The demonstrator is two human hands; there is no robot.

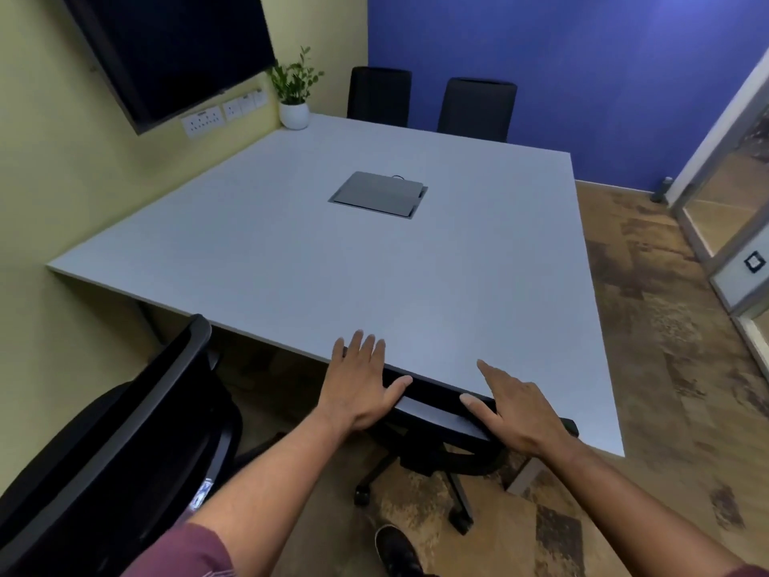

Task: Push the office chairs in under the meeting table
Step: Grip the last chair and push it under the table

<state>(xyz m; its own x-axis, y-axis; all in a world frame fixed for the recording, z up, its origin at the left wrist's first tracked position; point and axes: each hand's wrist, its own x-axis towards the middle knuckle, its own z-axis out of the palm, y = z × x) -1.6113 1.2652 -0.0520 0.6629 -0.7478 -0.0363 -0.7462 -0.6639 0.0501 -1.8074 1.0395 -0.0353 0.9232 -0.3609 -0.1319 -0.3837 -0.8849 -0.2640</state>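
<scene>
A black office chair [437, 414] stands at the near edge of the grey meeting table [291, 251], its backrest top against the table edge and its seat mostly under the top. My left hand [362, 385] lies flat on the left end of the backrest top, fingers spread. My right hand [516, 410] rests flat on the right end, fingers apart. A second black chair [112, 443] stands out from the table at the near left, turned at an angle. Two more black chairs [378, 97] [476, 110] sit tucked in at the far side.
A cable box lid [378, 193] is set in the table's middle. A potted plant [294, 93] stands at the far left corner under a wall screen [174, 52]. A glass door [732, 193] is at the right. My shoe [395, 549] is on the patterned floor.
</scene>
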